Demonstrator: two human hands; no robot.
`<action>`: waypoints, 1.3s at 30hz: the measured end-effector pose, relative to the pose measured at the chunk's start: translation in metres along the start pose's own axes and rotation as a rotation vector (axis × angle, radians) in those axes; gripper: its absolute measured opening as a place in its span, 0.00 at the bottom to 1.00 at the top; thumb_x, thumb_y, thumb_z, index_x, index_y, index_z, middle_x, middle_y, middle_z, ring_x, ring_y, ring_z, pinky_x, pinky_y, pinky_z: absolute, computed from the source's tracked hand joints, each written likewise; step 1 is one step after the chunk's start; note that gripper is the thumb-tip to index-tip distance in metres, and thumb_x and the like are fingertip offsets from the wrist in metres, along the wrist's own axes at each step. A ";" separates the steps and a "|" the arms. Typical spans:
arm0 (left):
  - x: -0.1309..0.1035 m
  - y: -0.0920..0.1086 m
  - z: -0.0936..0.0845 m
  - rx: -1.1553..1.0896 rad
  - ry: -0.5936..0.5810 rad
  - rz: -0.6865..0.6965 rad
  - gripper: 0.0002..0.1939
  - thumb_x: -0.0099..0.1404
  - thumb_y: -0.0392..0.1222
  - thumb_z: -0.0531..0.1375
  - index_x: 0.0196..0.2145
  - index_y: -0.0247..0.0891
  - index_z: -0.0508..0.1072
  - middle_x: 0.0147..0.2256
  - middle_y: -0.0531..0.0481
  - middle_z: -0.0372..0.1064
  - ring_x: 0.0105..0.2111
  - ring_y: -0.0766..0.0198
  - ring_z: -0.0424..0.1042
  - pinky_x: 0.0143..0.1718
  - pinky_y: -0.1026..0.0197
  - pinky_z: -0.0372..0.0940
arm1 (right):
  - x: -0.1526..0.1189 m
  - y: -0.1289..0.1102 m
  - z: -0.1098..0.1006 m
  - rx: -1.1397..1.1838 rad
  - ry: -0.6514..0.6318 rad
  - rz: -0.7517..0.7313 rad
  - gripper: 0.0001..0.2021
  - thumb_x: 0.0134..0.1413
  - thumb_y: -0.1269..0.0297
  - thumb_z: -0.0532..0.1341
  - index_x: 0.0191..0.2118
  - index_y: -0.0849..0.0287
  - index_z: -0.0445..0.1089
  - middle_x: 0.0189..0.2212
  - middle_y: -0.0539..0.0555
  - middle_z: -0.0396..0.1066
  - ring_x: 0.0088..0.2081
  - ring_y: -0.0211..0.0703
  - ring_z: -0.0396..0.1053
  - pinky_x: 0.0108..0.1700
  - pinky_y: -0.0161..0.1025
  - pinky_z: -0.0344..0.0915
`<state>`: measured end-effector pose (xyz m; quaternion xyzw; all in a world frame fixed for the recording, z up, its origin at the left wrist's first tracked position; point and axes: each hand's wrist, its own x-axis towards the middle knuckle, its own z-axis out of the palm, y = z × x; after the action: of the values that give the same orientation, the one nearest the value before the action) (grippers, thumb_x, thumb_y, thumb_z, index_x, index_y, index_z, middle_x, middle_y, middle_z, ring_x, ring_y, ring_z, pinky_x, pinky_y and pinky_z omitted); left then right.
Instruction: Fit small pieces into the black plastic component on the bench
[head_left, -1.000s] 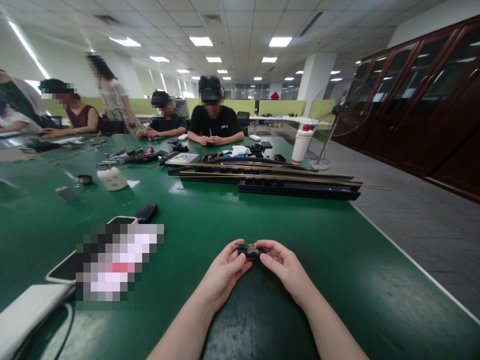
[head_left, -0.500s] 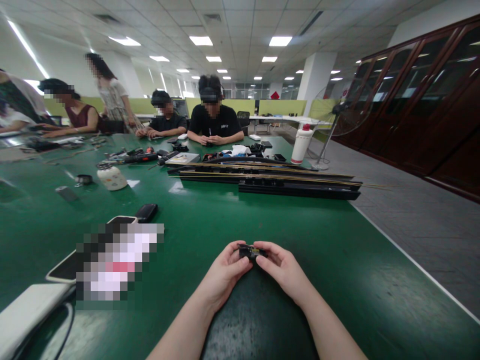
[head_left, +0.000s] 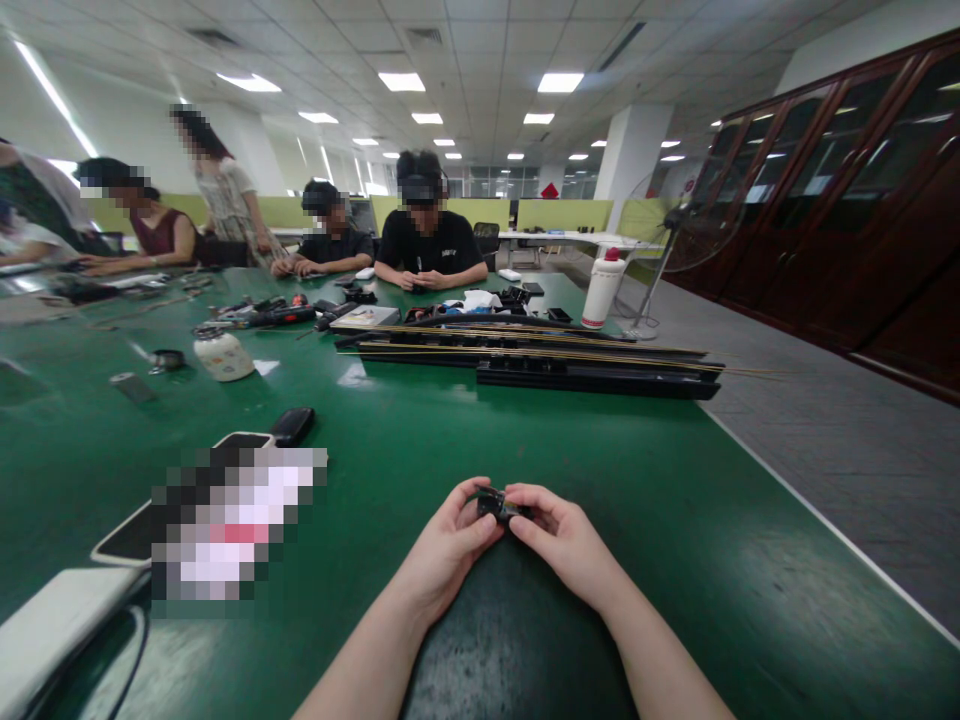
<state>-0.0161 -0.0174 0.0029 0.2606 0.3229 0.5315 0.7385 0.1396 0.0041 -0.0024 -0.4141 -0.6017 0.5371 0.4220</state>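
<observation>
Between my two hands is a small black part [head_left: 493, 506], dark and angular, with a thin flap-like piece raised at its top. It is too small to name its kind. My left hand [head_left: 463, 525] pinches its left side between thumb and fingers. From the right, my right hand [head_left: 551, 525] grips the other side, thumb low and fingers over the top. Both hands are just above the green table [head_left: 525, 440], wrists toward me. The fingers hide much of the part's ends.
Long black rails with thin brass-coloured rods [head_left: 600, 370] lie across the table ahead. A white bottle [head_left: 602, 290] stands behind them. To the left are a phone [head_left: 127, 530], a black case [head_left: 293, 426] and a white jar [head_left: 223, 355]. Several people sit or stand beyond.
The black part has turned slightly between my fingers; its yellowish face no longer shows and the thin piece on top now tilts up. My hands have barely shifted.
</observation>
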 end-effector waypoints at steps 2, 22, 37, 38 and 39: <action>0.000 0.000 0.000 0.001 0.002 -0.003 0.25 0.48 0.32 0.67 0.43 0.39 0.64 0.40 0.48 0.70 0.42 0.63 0.69 0.50 0.60 0.58 | 0.000 0.001 0.000 -0.031 -0.010 -0.011 0.11 0.45 0.59 0.63 0.37 0.55 0.72 0.45 0.56 0.68 0.48 0.47 0.66 0.52 0.45 0.60; 0.001 -0.002 -0.002 0.011 0.015 -0.002 0.24 0.48 0.33 0.66 0.43 0.39 0.65 0.40 0.49 0.69 0.42 0.64 0.69 0.48 0.61 0.58 | 0.002 -0.001 0.003 0.117 0.052 0.058 0.16 0.40 0.55 0.66 0.37 0.57 0.71 0.40 0.55 0.72 0.43 0.46 0.69 0.51 0.46 0.61; 0.002 -0.001 -0.002 0.007 0.026 -0.023 0.25 0.48 0.33 0.67 0.43 0.40 0.64 0.39 0.50 0.69 0.40 0.65 0.69 0.45 0.63 0.59 | 0.001 -0.005 0.000 0.258 0.184 0.140 0.19 0.33 0.55 0.69 0.35 0.58 0.71 0.34 0.53 0.74 0.39 0.45 0.70 0.50 0.46 0.61; 0.002 -0.001 -0.002 0.006 0.024 -0.023 0.25 0.48 0.33 0.67 0.43 0.40 0.64 0.39 0.49 0.69 0.41 0.65 0.69 0.46 0.62 0.59 | 0.002 -0.005 0.000 0.270 0.190 0.140 0.19 0.33 0.55 0.69 0.35 0.58 0.71 0.34 0.53 0.74 0.39 0.45 0.70 0.50 0.45 0.61; 0.002 -0.001 -0.002 0.006 0.022 -0.023 0.25 0.48 0.33 0.67 0.43 0.40 0.64 0.39 0.49 0.69 0.41 0.64 0.69 0.46 0.62 0.59 | 0.002 -0.005 0.000 0.282 0.195 0.140 0.19 0.33 0.56 0.69 0.35 0.58 0.71 0.34 0.53 0.74 0.39 0.44 0.70 0.50 0.45 0.61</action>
<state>-0.0170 -0.0160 0.0002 0.2531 0.3354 0.5247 0.7404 0.1391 0.0059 0.0025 -0.4418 -0.4462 0.6016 0.4938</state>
